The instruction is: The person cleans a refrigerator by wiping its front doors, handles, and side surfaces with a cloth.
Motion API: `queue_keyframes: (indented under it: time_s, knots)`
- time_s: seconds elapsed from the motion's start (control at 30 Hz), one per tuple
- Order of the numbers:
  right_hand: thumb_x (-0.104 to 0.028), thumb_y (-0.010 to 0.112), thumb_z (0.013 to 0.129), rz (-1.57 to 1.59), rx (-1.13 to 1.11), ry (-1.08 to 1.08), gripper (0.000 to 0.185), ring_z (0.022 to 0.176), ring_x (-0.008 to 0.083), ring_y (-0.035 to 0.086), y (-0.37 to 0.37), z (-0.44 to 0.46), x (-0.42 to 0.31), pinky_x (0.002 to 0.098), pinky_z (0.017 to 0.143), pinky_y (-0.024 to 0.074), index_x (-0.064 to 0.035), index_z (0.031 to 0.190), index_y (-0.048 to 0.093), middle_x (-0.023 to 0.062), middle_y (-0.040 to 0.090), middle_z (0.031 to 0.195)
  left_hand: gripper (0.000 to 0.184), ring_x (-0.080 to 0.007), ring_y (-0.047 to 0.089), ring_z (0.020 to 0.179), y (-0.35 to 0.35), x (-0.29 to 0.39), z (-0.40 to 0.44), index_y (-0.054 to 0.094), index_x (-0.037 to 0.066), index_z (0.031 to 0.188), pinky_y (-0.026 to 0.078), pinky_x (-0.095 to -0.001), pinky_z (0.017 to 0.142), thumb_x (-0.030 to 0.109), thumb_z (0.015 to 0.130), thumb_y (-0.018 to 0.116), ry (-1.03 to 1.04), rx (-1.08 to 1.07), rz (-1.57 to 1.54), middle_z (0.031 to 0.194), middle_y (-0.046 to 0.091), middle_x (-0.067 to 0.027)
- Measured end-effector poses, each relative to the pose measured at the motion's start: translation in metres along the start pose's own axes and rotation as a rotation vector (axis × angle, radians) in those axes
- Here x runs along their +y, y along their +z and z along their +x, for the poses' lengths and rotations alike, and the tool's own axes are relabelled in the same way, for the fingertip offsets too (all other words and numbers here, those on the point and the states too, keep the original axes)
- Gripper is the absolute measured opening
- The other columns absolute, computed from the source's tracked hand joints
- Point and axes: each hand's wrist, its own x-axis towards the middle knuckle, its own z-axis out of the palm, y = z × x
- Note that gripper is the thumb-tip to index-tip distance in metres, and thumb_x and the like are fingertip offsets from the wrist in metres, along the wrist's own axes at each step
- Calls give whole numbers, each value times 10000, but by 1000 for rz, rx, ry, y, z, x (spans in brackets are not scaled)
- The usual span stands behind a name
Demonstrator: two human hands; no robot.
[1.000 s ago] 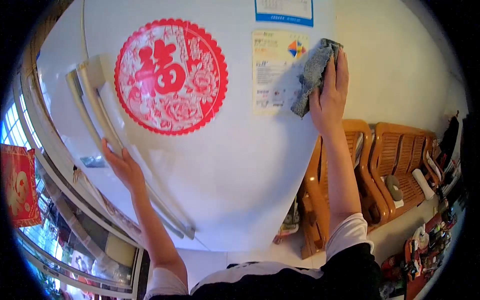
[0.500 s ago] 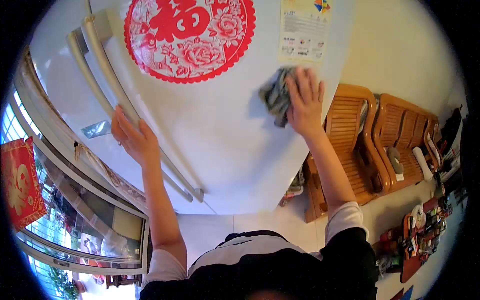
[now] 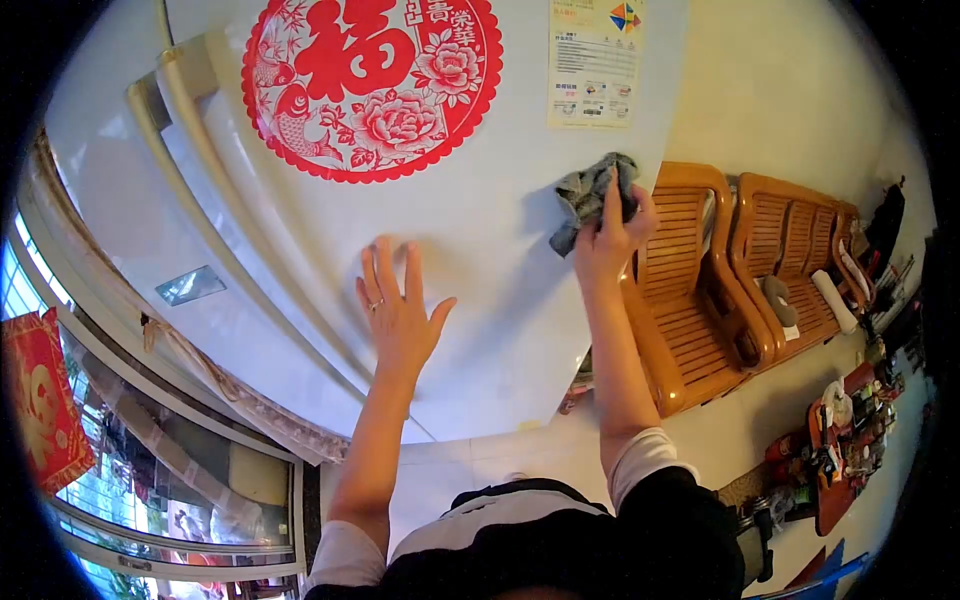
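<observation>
My right grip pinches a bunched grey cloth near the right edge of the white fridge door, just below the leaflet. Left grip is spread wide over the door. I'd flatten that cloth, press evenly, go easy around the leaflet.
</observation>
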Motion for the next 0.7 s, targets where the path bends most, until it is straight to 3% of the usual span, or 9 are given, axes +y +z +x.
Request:
queue_keyframes:
  time_s: [0.03,0.07,0.13,0.27,0.33,0.37,0.43,0.53,0.7]
  knots:
    - [95,539,633,23,31,69,651,1081,326,392,3,-1,-5,446,963,303,-77,1260,562,159,422,1191,962,-481,118,1360,4,4,4,271,42,1432,221,-604,1047,348,686,794,-30,-30,-18,1481,127,-269]
    - [95,539,626,63,-6,-57,655,1093,330,388,11,-6,-9,424,946,306,-79,1257,565,164,430,1176,962,-481,118,1360,13,6,5,271,42,1432,221,-604,1047,348,686,794,-28,-33,-25,1481,127,-269]
    - [96,536,618,94,-52,-90,639,1086,333,394,3,-3,-32,411,928,309,-80,1230,589,161,442,1161,1040,-534,89,1341,36,6,4,197,27,1449,195,-632,1044,451,692,772,-5,126,19,1477,49,-311]
    - [106,537,635,-73,-77,-56,597,1057,313,416,-18,14,13,410,909,324,-99,1188,625,149,466,1115,1081,-563,61,1331,52,1,2,134,17,1457,171,-650,1044,535,715,725,9,145,83,1466,13,-342]
    - [104,551,623,-58,104,0,593,1007,302,441,-3,12,31,400,881,349,-110,1168,643,130,497,1045,1092,-567,47,1332,56,2,1,96,20,1462,163,-659,1043,569,732,694,-13,114,119,1467,3,-338]
    - [97,551,614,274,84,183,592,984,296,449,9,6,32,389,866,359,-116,1156,654,113,504,1023,1092,-567,47,1332,57,2,1,96,20,1462,163,-659,1043,569,732,694,-16,112,118,1467,3,-338]
    - [62,560,604,51,40,-136,570,952,282,460,0,10,1,375,827,370,-129,1128,677,93,509,991,1091,-569,49,1332,59,2,2,77,18,1463,165,-673,1033,576,744,678,9,150,118,1465,10,-339]
    - [-6,608,642,92,-35,-184,502,885,250,517,1,11,-27,385,821,356,-219,1089,694,39,532,928,1101,-572,53,1330,55,2,3,78,7,1461,161,-691,1020,582,738,678,52,201,112,1464,9,-342]
    - [12,635,606,-49,32,-270,432,877,229,523,-26,38,19,370,785,371,-209,967,720,-5,580,931,1085,-581,65,1323,54,3,2,91,-4,1459,156,-699,1015,555,744,686,56,182,95,1456,27,-355]
